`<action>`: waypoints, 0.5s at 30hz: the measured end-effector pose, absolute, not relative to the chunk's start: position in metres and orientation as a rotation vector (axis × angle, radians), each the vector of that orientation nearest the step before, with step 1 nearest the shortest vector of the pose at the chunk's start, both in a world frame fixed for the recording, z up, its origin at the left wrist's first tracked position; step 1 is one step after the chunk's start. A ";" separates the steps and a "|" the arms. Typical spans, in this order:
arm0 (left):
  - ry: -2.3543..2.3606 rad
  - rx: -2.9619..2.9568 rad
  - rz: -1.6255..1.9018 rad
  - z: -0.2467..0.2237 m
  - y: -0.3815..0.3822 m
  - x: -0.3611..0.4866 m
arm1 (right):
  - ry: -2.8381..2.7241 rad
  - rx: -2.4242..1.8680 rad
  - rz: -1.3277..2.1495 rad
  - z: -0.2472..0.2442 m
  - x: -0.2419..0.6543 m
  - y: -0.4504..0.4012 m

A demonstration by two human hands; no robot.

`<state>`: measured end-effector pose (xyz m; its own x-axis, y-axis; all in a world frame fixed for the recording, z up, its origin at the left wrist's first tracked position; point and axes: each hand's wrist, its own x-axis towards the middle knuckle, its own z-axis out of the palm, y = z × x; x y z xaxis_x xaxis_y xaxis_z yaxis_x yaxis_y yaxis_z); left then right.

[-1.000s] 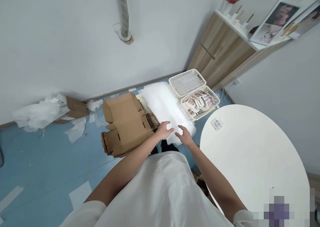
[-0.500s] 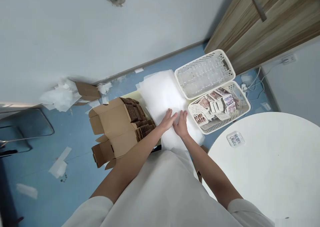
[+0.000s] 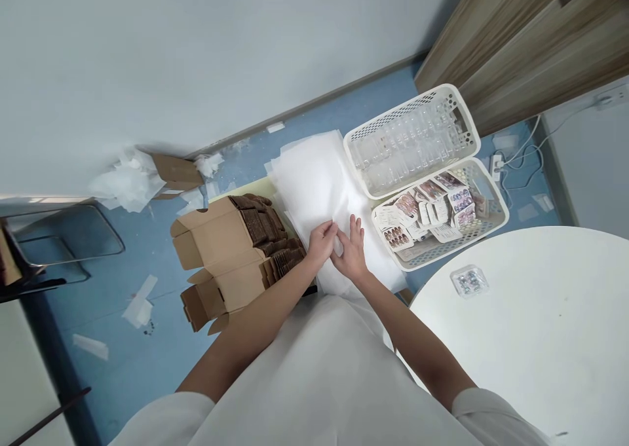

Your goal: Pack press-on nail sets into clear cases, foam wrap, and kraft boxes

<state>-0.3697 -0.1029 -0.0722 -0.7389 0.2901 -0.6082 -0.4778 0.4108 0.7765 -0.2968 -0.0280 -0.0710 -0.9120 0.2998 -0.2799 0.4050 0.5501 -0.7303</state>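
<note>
Paper, a stack of thin white sheets, lies in the head view between flattened cardboard boxes and two baskets, probably so that all of it stays within easy reach. Both hands are close together over the near part of the stack. The left hand has thumb and fingertips brought together and seems to pinch up one sheet, as a raised crease runs from them, perhaps to part it from those below. The right hand is spread, fingers long, thumb just beside the left fingertips, likely to steady the sheet; whether it grips anything cannot be told. The far basket holds clear plastic trays; the near basket holds loose printed cards. On the round white worktop sits a clear case with small pieces inside, too small to name
</note>
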 end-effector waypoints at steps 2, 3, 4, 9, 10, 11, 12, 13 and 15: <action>1.988 -0.210 1.455 -0.071 -0.102 -0.371 | 2.644 0.588 -1.373 -0.069 -0.299 -0.022; 1.995 -0.219 1.479 -0.070 -0.102 -0.371 | 2.629 0.587 -1.431 -0.069 -0.300 -0.018; 1.998 -0.234 1.498 -0.070 -0.102 -0.371 | 2.612 0.599 -1.498 -0.070 -0.301 -0.015; 2.017 -0.176 1.499 -0.066 -0.105 -0.366 | 2.552 0.802 -1.761 -0.072 -0.304 -0.003; 2.017 -0.151 1.484 -0.065 -0.106 -0.364 | 2.550 0.804 -1.762 -0.071 -0.304 -0.002; 2.010 -0.130 1.471 -0.064 -0.107 -0.360 | 2.559 0.791 -1.743 -0.069 -0.303 -0.001; 1.997 -0.115 1.460 -0.063 -0.109 -0.357 | 2.581 0.769 -1.702 -0.066 -0.302 0.001; 1.982 -0.101 1.447 -0.063 -0.112 -0.353 | 2.617 0.748 -1.642 -0.062 -0.299 0.002; 1.961 -0.069 1.407 -0.061 -0.119 -0.344 | 2.726 0.713 -1.479 -0.051 -0.293 0.003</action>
